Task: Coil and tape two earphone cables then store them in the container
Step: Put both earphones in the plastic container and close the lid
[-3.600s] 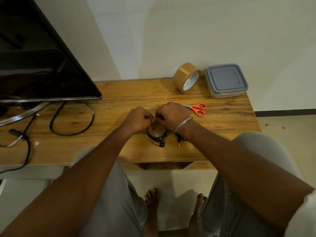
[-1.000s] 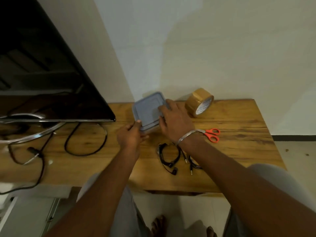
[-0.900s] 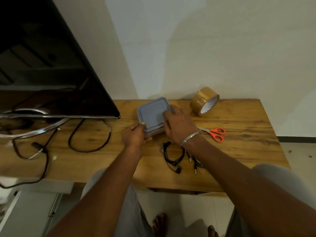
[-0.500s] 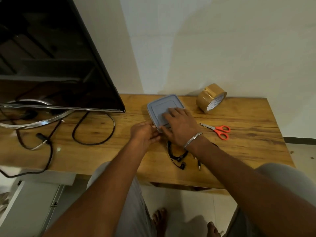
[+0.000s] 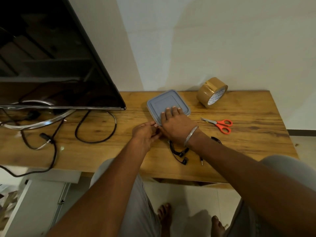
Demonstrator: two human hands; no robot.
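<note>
Seemingly coiled, the earphones (image 5: 179, 151) wait outside the lidded container (image 5: 164, 101): right grip (image 5: 176, 124) flat on it, left grip (image 5: 145, 134) pinching its corner.

A room in a home. A large flat television (image 5: 51, 57) stands on a long wooden surface (image 5: 248, 151) against a plain pale wall (image 5: 205, 40), with loose black cables (image 5: 95, 134) beneath it. Below are a tiled floor (image 5: 196, 199) and the person's bare feet (image 5: 164, 212).

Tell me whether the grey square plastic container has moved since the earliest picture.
Yes. The grey container now lies left of the brown tape roll, toward the black television; earlier it stood right of the roll.
</note>
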